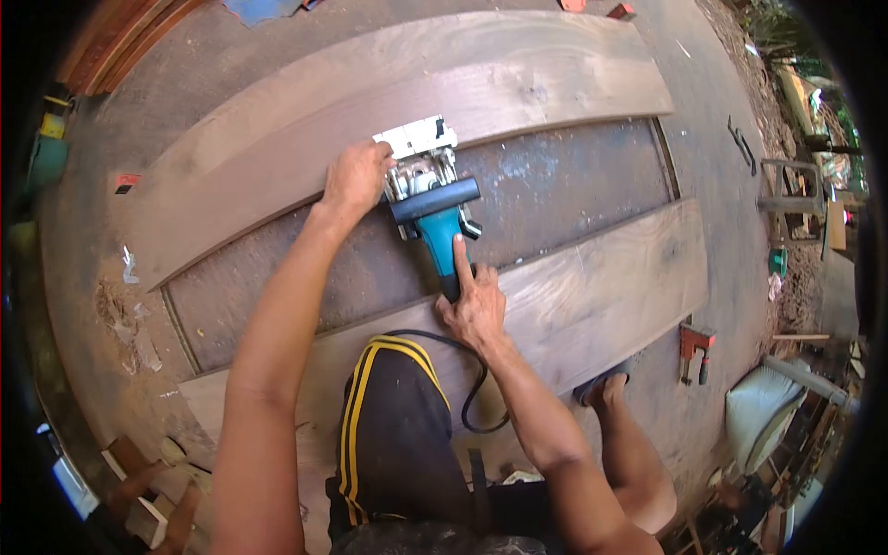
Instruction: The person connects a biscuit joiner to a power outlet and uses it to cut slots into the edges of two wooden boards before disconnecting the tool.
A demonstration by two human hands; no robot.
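A teal and black biscuit joiner [440, 236] with a metal fence is set against the inner edge of the far wooden panel [518, 79]. My left hand [358, 180] holds the fence side at the front, its fingertips partly hidden by the tool. Around the black rear end of the body is my right hand [478, 310], index finger stretched along the teal housing. A black cord [481, 384] loops from the tool past my knee. The near wooden panel [601, 268] lies below, under my bent leg.
Narrow strips [663, 157] span the gap between the panels at both ends. A red clamp [696, 347] lies right of the near panel. A white sack [763, 412] and a metal frame [791, 185] stand at the right. Reddish planks [120, 42] are at the upper left.
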